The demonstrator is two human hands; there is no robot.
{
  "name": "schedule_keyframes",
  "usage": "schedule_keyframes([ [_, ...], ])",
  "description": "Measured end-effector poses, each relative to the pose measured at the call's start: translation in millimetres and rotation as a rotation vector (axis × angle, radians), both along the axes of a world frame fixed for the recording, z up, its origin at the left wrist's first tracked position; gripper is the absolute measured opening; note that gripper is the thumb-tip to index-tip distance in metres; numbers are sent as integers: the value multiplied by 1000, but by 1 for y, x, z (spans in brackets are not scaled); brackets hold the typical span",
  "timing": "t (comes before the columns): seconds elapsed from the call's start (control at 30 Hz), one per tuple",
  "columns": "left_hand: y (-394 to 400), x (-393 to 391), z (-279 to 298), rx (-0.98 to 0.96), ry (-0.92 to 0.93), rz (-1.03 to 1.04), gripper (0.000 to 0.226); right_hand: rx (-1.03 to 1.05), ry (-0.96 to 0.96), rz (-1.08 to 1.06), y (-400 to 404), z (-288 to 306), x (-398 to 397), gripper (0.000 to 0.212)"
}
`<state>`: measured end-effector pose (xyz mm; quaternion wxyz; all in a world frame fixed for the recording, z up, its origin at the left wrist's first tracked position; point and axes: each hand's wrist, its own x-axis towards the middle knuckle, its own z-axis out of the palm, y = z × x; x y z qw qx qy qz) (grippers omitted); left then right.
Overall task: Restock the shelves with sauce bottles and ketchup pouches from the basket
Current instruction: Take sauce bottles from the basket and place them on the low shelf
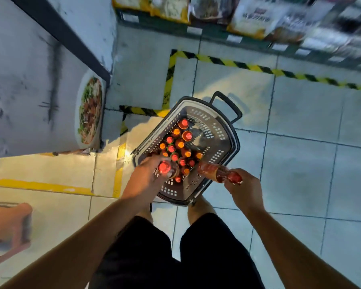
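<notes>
Both our hands were gripping red-capped glass sauce bottles, left hand one, right hand another, above the grey plastic basket; shelving them looked next.

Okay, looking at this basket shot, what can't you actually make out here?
Head view, the only one:
- Shelf goods along the top edge: motion-blurred and cut off, labels unreadable.
- Bottle in the left hand: only its cap shows; fingers cover the body.
- Bottle in the right hand: blurred, label illegible.
- Basket floor: hidden beneath standing bottles; no pouches visible.
</notes>
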<state>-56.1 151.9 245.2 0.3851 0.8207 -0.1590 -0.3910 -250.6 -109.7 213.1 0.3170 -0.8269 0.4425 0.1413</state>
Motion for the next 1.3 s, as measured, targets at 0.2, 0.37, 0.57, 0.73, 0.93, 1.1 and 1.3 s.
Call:
schedule_keyframes([
  [0.2, 63, 11, 54, 7, -17, -83, 38, 42, -18, -132, 52, 70, -20, 27],
  [0.37, 103, 20, 81, -2, -89, -89, 41, 18, -41, -169, 77, 112, -32, 29],
  [0.57, 131, 15, 121, -2, -142, -6, 37, -29, -20, -133, 79, 150, -42, 25],
  [0.73, 143, -8, 143, 24, -183, 140, 44, -44, 52, -20, 48, 166, -51, 22],
  [0.93, 148, -77, 151, 115, -187, 430, 51, -15, 194, 199, -7, 173, -37, 11],
  [1.1, 164, -152, 146, 161, -122, 716, 44, -49, 207, 448, -26, 166, -20, 19],
  [1.3, 197, -265, 142, 231, -56, 1083, 49, -36, 174, 752, 13, 190, 23, 42],
])
